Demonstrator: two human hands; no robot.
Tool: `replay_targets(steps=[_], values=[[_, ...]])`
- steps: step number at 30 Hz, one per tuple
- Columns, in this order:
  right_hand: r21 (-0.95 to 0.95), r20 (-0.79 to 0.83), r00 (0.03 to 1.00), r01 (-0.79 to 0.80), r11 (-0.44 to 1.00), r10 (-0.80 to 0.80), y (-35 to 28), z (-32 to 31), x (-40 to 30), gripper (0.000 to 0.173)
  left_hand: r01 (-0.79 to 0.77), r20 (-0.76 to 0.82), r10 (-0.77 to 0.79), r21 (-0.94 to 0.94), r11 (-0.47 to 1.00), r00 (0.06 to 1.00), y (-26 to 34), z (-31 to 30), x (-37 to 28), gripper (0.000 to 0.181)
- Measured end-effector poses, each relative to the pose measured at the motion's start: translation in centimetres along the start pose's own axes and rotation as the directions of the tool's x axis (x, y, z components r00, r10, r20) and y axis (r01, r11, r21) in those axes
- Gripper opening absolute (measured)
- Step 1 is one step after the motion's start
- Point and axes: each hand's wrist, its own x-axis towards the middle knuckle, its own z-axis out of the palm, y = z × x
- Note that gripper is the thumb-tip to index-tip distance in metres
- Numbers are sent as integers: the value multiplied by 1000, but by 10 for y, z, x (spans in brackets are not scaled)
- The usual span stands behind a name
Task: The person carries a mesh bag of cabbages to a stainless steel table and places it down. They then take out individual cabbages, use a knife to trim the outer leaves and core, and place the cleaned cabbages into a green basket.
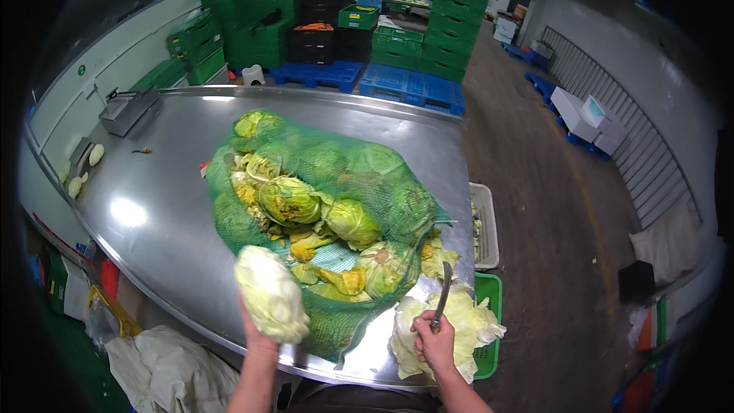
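My left hand [258, 330] grips a pale, stripped cabbage head [270, 292] above the table's near edge. In my right hand [434, 338] is a knife [444, 292], its blade pointing away from me. Beneath that hand lies a pile of loose cabbage leaves [479, 327] at the table's right corner. A green mesh sack [344, 155], torn or cut open on the near side, spreads across the middle of the steel table [172, 183]. Through its opening show cabbages [289, 201] with yellowed and browned outer leaves, and several loose leaves [344, 281].
A metal scale [129, 112] stands at the far left of the table, with pale cabbage pieces [86, 169] along the left edge. Beside the right edge are a white basket [486, 223] and a green crate [487, 355]. Stacked green crates [459, 17] and blue pallets [410, 86] stand beyond.
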Motion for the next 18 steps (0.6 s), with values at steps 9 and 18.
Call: replay_targets(steps=[9, 18], values=[[-296, -251, 968, -76, 952, -1, 92, -24, -11, 11, -78, -230, 139, 255, 964, 963, 159, -183, 71, 62], [-396, -168, 984, -8, 918, -63, 105, -29, -10, 11, -577, -201, 609, 199, 792, 767, 323, -201, 182, 69]])
